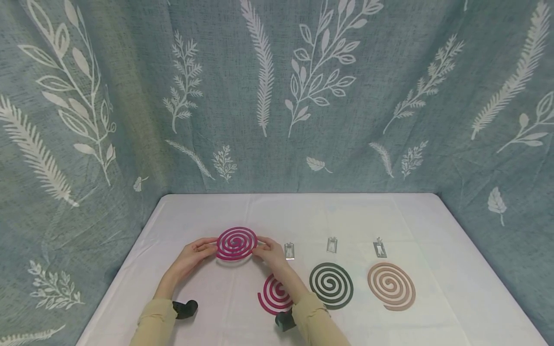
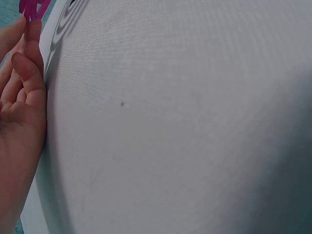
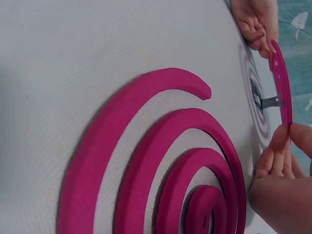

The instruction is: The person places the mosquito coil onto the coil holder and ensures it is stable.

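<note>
A magenta mosquito coil (image 1: 233,257) is held level above the table between both hands. My left hand (image 1: 196,253) pinches its left edge with thumb and fingers. On the opposite edge, my right hand (image 1: 271,253) pinches it the same way. Beneath the coil, the right wrist view shows a small metal coil stand (image 3: 270,102) whose upright reaches the coil's middle; whether it is fixed there I cannot tell. A second magenta coil (image 3: 78,195) lies flat below my right forearm, which partly covers it in the head view. Only a sliver of the held coil (image 2: 35,9) appears in the left wrist view.
A dark green coil (image 1: 331,283) and a tan coil (image 1: 390,283) lie flat to the right. Behind the flat coils sit three metal stands: one on the left (image 1: 289,245), one in the middle (image 1: 332,239), one on the right (image 1: 379,243). A patterned curtain (image 1: 277,158) surrounds the white table (image 1: 207,206).
</note>
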Demonstrator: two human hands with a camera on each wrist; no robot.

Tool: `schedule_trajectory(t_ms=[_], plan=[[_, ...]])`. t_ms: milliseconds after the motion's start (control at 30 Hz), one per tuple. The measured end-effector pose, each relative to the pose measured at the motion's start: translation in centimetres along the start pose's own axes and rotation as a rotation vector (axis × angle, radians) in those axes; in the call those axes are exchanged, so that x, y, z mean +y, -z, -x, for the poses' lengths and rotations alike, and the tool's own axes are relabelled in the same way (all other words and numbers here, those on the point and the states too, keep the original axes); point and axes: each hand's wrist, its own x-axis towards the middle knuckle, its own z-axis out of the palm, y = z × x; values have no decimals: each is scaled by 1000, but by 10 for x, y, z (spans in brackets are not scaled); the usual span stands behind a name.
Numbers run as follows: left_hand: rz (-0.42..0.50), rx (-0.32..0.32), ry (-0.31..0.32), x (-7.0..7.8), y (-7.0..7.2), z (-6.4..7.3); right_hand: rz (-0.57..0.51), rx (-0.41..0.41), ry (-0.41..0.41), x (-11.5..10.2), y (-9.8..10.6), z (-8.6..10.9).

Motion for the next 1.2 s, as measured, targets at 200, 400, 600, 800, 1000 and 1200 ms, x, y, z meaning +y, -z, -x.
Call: schedule_trajectory(t_ms=[200, 400, 600, 800, 1000, 1200], plan=[[-13, 7, 1, 0, 0, 0, -12, -9, -13, 3, 1, -3], [-15, 2, 3, -1, 0, 0, -8, -12, -6, 4, 1, -2], [-29, 4, 9, -1, 1, 0, -17, -16, -3, 4, 1, -2], [-22, 3, 5, -1, 1, 0, -23, -17, 9, 4, 1, -3], [-8, 1, 9, -1, 1, 0, -28, -16, 5, 4, 1, -2], [-20, 0, 11, -2, 1, 0, -29, -19, 6, 3, 1, 0]])
